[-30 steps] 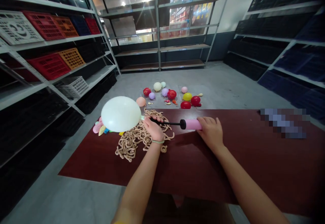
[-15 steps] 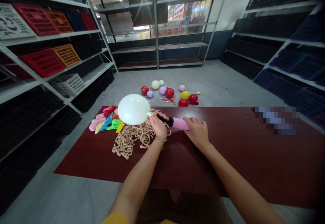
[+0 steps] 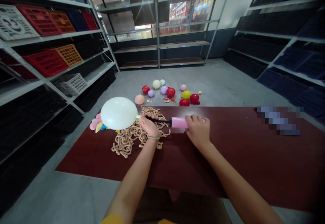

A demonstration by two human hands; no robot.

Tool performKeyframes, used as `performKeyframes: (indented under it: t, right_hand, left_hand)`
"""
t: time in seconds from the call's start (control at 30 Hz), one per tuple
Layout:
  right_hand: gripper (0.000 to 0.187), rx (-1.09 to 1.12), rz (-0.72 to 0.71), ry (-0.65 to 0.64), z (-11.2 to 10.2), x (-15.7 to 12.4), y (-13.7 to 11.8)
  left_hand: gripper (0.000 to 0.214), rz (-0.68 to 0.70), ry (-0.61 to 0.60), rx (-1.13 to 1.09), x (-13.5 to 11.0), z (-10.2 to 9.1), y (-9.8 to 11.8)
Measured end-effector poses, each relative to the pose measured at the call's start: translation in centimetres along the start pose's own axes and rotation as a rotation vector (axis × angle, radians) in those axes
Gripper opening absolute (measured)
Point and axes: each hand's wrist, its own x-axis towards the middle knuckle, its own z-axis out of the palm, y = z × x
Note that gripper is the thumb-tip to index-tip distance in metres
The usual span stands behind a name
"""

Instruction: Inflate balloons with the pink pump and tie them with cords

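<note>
A pale, inflated balloon (image 3: 118, 113) sits on the nozzle of a pink hand pump (image 3: 179, 122) above a dark red table (image 3: 228, 156). My left hand (image 3: 149, 127) is closed round the pump's black front end and the balloon's neck. My right hand (image 3: 198, 131) grips the pink handle, which is drawn a short way back so a thin black rod shows. Under my left hand lies a heap of beige curly strings (image 3: 132, 136).
Several limp coloured balloons (image 3: 98, 125) lie at the table's left end behind the pale one. Inflated balloons (image 3: 172, 93) are scattered on the concrete floor beyond. Metal shelves with plastic crates (image 3: 45, 61) line the left, dark bins the right.
The pink handle went in toward my left hand, then came partly back out. The pale balloon has grown between half a second ago and now.
</note>
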Motion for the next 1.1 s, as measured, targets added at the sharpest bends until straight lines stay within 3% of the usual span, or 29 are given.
performKeyframes:
  t: [0.17, 0.33, 0.53, 0.67, 0.8, 0.9, 1.0, 1.1]
  right_hand:
    - [0.028, 0.091, -0.118, -0.11, 0.9, -0.8, -1.0]
    - [0.032, 0.087, -0.195, -0.133, 1.1, -0.2, 1.3]
    - [0.037, 0.056, -0.196, -0.193, 0.2, -0.2, 2.9]
    - [0.056, 0.074, -0.251, -0.296, 0.0, -0.9, 1.1]
    - [0.078, 0.12, -0.217, -0.361, -0.2, -1.2, -0.9]
    - [0.082, 0.142, -0.222, -0.441, -1.1, -1.4, -1.7]
    - [0.081, 0.149, -0.246, -0.507, -2.7, -1.5, -1.9]
    - [0.076, 0.183, -0.255, -0.541, -4.2, -2.1, -1.4]
  left_hand:
    - [0.02, -0.067, -0.128, 0.043, -2.2, 1.0, -1.9]
    - [0.018, 0.001, -0.114, -0.007, -0.2, 1.0, 1.0]
    - [0.011, 0.062, 0.008, -0.068, 2.5, -0.1, 3.7]
    - [0.01, -0.018, 0.025, -0.025, 1.8, 0.2, 2.3]
    - [0.014, -0.134, -0.102, 0.014, -0.4, 0.6, -0.5]
    - [0.017, -0.224, -0.155, 0.018, -1.1, 0.5, -1.7]
    - [0.019, -0.294, -0.126, 0.034, -0.4, 0.0, -1.4]
    - [0.02, -0.281, -0.137, 0.03, 1.0, -0.4, -0.1]
